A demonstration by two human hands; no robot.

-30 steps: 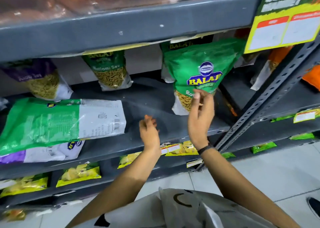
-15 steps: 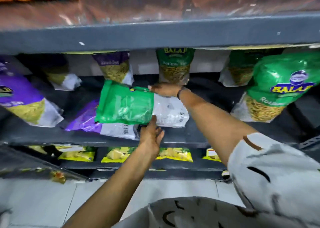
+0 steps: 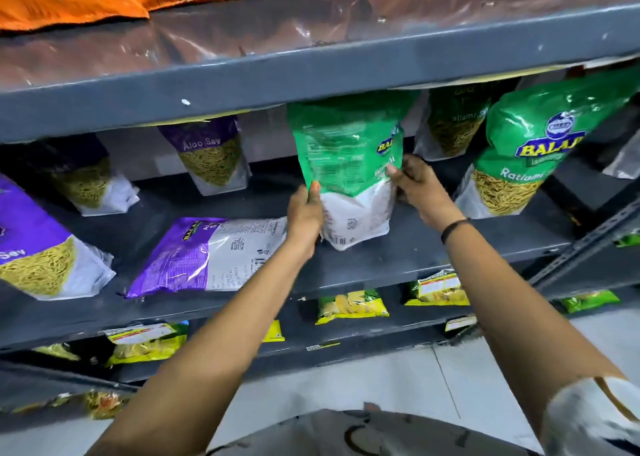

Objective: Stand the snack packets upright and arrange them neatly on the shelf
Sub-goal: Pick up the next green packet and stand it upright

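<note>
Now left hand (image 3: 304, 218) & right hand (image 3: 420, 192) both clamp the green packet (image 3: 346, 164) from opposite sides, fingers curled on its edges. Pkt stands upright btwn them, base on the mid shelf (image 3: 398, 258). Purple packet (image 3: 211, 254) lies flat just left of the left hand.

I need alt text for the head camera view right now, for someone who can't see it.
Both hands, left hand and right hand, hold a green Balaji snack packet upright on the grey middle shelf. A purple Balaji packet lies flat to its left; other purple and green packets stand around them.
</note>
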